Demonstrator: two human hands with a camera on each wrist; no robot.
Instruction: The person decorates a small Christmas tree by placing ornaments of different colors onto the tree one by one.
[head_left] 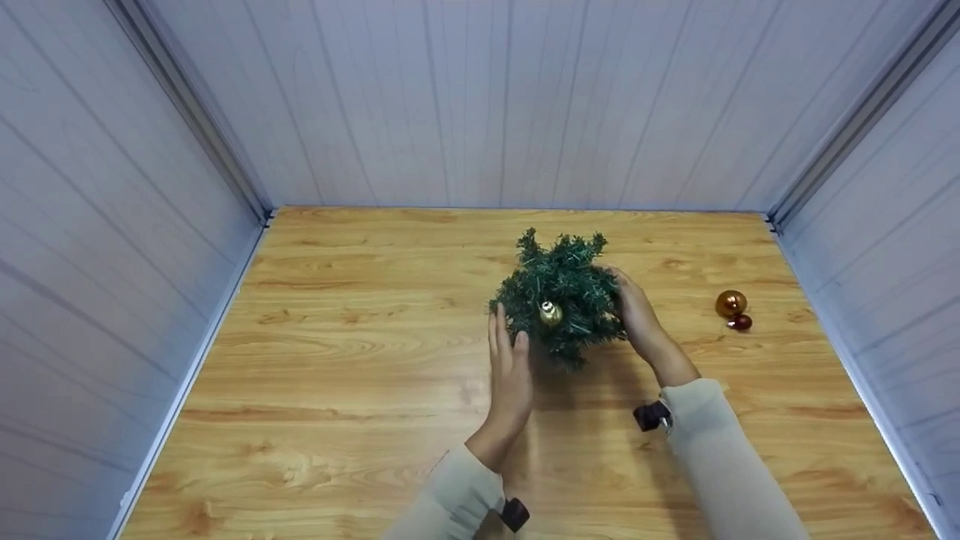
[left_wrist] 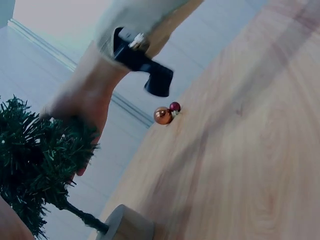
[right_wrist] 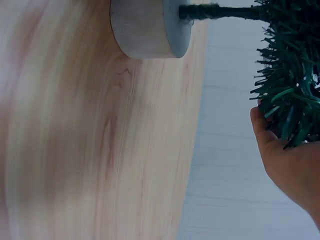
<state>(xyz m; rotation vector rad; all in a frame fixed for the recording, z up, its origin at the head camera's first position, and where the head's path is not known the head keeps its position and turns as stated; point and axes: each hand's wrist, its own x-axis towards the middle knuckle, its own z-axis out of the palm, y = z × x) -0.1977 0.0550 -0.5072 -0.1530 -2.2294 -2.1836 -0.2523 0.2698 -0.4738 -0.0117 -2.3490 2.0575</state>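
Note:
A small artificial Christmas tree (head_left: 576,283) stands between my two hands in the head view. One gold ornament (head_left: 551,315) shows among its green branches. My left hand (head_left: 511,384) lies along the tree's left side, fingers straight and fingertips right at the foliage. On the opposite side my right hand (head_left: 640,315) cups the outer branches with its fingers extended, some of them hidden behind the green. Below the branches, a thin trunk (right_wrist: 227,12) runs into a round, pale base (right_wrist: 145,30) on the wooden tabletop, seen in the right wrist view.
To the right of the tree, a shiny copper-coloured ball (head_left: 730,303) rests beside a smaller dark red ornament (head_left: 741,322). Pale panelled walls (head_left: 480,105) enclose the wooden tabletop (head_left: 352,360) at the back and both sides.

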